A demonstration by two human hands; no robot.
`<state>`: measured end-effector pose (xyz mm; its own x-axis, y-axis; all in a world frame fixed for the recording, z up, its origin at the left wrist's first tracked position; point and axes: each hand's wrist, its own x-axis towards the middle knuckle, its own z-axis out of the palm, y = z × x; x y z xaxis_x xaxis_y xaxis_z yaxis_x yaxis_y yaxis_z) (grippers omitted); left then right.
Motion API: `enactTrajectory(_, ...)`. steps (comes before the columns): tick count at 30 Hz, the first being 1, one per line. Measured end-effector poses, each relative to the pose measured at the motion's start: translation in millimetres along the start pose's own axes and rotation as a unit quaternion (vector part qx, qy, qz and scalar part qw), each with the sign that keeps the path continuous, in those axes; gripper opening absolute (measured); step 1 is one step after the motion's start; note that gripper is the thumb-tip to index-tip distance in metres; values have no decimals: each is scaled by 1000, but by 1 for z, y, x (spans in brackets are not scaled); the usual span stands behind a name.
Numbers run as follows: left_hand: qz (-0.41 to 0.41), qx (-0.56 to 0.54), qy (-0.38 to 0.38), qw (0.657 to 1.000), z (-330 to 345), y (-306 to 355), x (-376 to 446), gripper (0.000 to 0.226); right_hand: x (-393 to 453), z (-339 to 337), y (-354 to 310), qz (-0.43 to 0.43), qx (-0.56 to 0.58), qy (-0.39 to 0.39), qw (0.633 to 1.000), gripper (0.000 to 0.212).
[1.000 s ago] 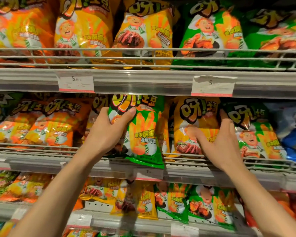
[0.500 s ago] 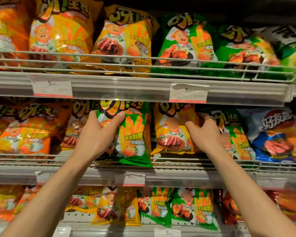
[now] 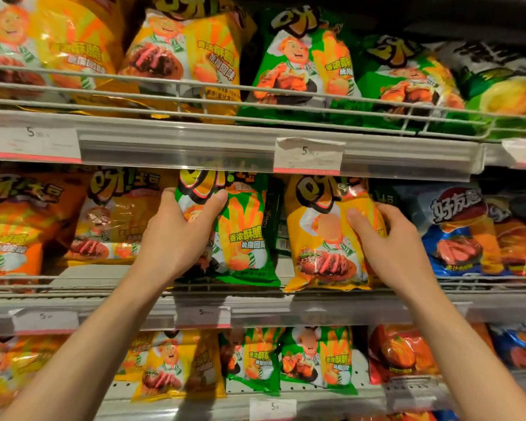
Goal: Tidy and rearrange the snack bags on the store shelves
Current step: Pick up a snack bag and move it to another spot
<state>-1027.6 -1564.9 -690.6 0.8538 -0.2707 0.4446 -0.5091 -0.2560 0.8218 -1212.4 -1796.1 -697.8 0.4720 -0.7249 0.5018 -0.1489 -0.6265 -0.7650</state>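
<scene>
Three wire-fronted shelves fill your view, and both of your hands work at the middle shelf (image 3: 316, 302). Its wire rail runs just below your wrists, and the upper shelf's price strip (image 3: 225, 147) hangs right above your fingertips, so there is little headroom over either grip.

Your left hand (image 3: 176, 235) grips the green snack bag (image 3: 243, 238): thumb curled across its upper front, fingers wrapped behind its left edge. That bag stands upright, its bottom seam touching the rail. To the left of this grip sits a yellow-brown bag (image 3: 113, 220), set further back, with bare shelf floor showing below it; beyond it stands an orange bag (image 3: 16, 226).

Your right hand (image 3: 395, 247) holds the yellow snack bag (image 3: 325, 238), thumb pressed on its front, fingers curled round its right edge. The bag is upright, bottom edge on the rail. Between your two grips a dark gap opens, with a bag's back panel visible inside. Right of your right grip a blue bag (image 3: 456, 235) stands near; a green bag top peeks out behind your fingers.

The price tag (image 3: 202, 317) sits directly below your left grip.
</scene>
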Motion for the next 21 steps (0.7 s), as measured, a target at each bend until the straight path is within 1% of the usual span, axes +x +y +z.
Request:
enactTrajectory(5,4,9,-30,999,30,20,-11,65,-2,-23,22,22,21,32,999,52)
enactTrajectory(9,22,30,-42,998,52,33,-16,84,0,-30,34,46,53,37,997,52)
enactTrajectory(13,34,42,-55,997,69,37,-12,95,0,-33,41,61,79,31,994,46)
enactTrajectory(16,20,42,-65,997,79,37,-7,99,0,-35,43,65,83,30,994,47)
enactTrajectory(19,-15,43,-75,996,90,32,-1,99,0,-35,43,65,88,30,993,49)
enactTrajectory(21,-20,43,-73,996,96,32,2,96,-1,-35,42,66,89,32,993,49)
